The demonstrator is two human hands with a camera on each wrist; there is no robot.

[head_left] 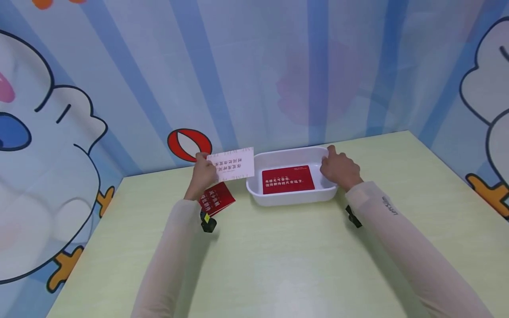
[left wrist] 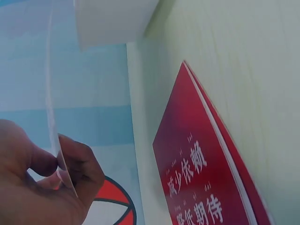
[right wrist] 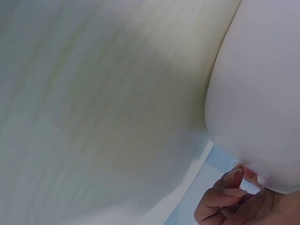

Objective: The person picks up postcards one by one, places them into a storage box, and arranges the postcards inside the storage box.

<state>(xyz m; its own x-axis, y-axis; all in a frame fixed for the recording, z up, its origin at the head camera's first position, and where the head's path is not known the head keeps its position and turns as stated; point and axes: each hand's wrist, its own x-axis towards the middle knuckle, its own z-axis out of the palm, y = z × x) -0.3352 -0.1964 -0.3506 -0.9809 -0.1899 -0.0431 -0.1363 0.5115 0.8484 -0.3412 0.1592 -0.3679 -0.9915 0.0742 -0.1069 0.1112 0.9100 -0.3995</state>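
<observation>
Between thumb and fingers, my left hand (head_left: 203,176) pinches a thin white card (head_left: 231,165) with printed characters, held up at the left end of a white plastic tray (head_left: 292,201). The left wrist view shows this card nearly edge-on in the fingers. My right hand (head_left: 341,168) grips the tray's right rim, its fingertips curled at the edge in the right wrist view. Inside the tray lies a red card (head_left: 288,179) with white writing. On the table below my left hand is a small stack of red cards (left wrist: 201,154), partly covered by that hand in the head view.
The pale green table (head_left: 270,256) runs back to a blue striped backdrop (head_left: 254,79) printed with cartoon figures. A black wrist device (head_left: 208,222) hangs below the left sleeve, and another (head_left: 354,217) below the right.
</observation>
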